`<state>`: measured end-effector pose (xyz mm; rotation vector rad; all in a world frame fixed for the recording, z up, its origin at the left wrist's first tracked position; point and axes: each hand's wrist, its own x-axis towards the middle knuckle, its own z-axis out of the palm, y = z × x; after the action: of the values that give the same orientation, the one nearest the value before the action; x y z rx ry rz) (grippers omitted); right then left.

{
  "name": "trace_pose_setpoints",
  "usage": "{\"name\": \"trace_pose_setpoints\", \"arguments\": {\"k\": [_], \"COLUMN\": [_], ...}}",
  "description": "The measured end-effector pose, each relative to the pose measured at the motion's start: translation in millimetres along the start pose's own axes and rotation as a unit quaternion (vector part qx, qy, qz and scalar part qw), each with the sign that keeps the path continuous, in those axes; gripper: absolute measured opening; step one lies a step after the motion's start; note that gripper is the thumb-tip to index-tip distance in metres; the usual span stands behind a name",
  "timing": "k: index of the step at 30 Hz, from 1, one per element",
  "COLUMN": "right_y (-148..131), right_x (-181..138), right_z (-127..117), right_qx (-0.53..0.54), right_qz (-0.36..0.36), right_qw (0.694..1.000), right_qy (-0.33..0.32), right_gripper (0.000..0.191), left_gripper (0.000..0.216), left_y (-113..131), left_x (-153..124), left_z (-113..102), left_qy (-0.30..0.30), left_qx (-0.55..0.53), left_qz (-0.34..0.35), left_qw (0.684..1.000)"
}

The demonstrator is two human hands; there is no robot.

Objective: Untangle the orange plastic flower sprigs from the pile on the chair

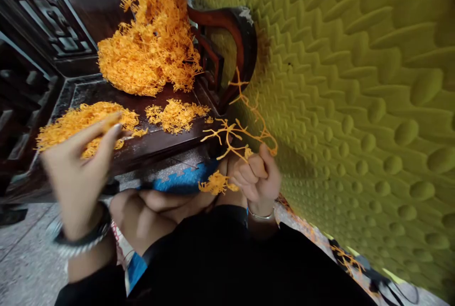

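My right hand [256, 174] is closed in a fist around orange branched plastic strands [232, 129], which stick out above it to the left and curl up beside the wall. A small orange clump [215, 183] lies by my bare knee, just left of that hand. My left hand [80, 164], slightly blurred, hovers at the near side of a flat pile of orange pieces [90, 112]. Its thumb and forefinger come together in a pinch; whatever is between them is too small to make out. A smaller orange heap [177, 115] sits right of the pile.
A large orange mound [149, 55] rests at the back of the dark wooden chair [167, 144], against its curved armrest [245, 40]. A yellow-green embossed wall [355, 107] closes off the right side. Blue matting [181, 177] and speckled floor [24, 254] show below.
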<state>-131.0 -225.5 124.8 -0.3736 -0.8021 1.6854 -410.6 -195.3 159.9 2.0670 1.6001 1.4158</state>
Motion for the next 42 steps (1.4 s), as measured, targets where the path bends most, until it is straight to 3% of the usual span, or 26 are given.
{"name": "trace_pose_setpoints", "arguments": {"k": [3,6,9,13,16,19,24,26,28,30,31,33,36,38,42], "right_y": [3,2,-1,-7,-10,-11,-11,-11,-10,-8,-7,-6,-8,-12,-23], "right_x": [6,9,10,13,18,22,29,33,38,43,46,50,51,47,28], "right_z": [-5,-13,-20,-26,-25,-20,-12,-12,-14,-15,-15,-14,-10,-7,-2], "right_qx": [0.039,0.061,0.045,0.027,0.036,0.028,0.022,0.034,0.043,0.051,0.055,0.067,0.076,0.071,0.065], "right_qz": [0.008,0.007,0.002,-0.018,-0.052,-0.077,-0.087,-0.089,-0.086,-0.073,-0.058,-0.015,0.049,0.090,0.214], "right_qw": [0.999,0.998,0.999,0.998,0.994,0.989,0.986,0.986,0.985,0.983,0.983,0.984,0.987,0.990,0.974], "right_qy": [-0.011,-0.012,0.020,0.053,0.085,0.121,0.138,0.136,0.146,0.161,0.166,0.165,0.130,0.084,-0.022], "right_gripper": [0.070,0.068,0.067,0.066,0.063,0.060,0.058,0.054,0.046,0.038,0.036,0.038,0.043,0.046,0.054], "left_gripper": [0.033,0.032,0.031,0.039,0.046,0.049,0.043,0.038,0.034,0.033,0.035,0.039,0.029,0.032,0.039], "left_y": [-12,-27,-43,-61,-64,-64,-71,-66,-50,-23,-8,19,41,43,40], "left_x": [54,89,98,99,104,109,110,104,90,69,56,29,-4,-18,-43], "left_z": [64,111,138,153,155,153,149,145,137,128,124,118,114,109,82], "left_qy": [-0.052,-0.049,-0.050,-0.132,-0.213,-0.224,-0.176,-0.129,-0.060,-0.029,-0.052,-0.193,-0.351,-0.393,-0.410], "left_qx": [0.091,0.170,0.168,0.161,0.146,0.106,0.054,0.049,0.031,-0.024,-0.069,-0.153,-0.167,-0.164,-0.181], "left_qz": [0.011,0.019,0.049,0.058,0.007,-0.023,0.013,0.010,0.021,0.036,0.032,0.020,0.050,0.078,0.081], "left_qw": [0.994,0.984,0.983,0.976,0.966,0.968,0.983,0.990,0.997,0.999,0.996,0.969,0.920,0.901,0.890]}}
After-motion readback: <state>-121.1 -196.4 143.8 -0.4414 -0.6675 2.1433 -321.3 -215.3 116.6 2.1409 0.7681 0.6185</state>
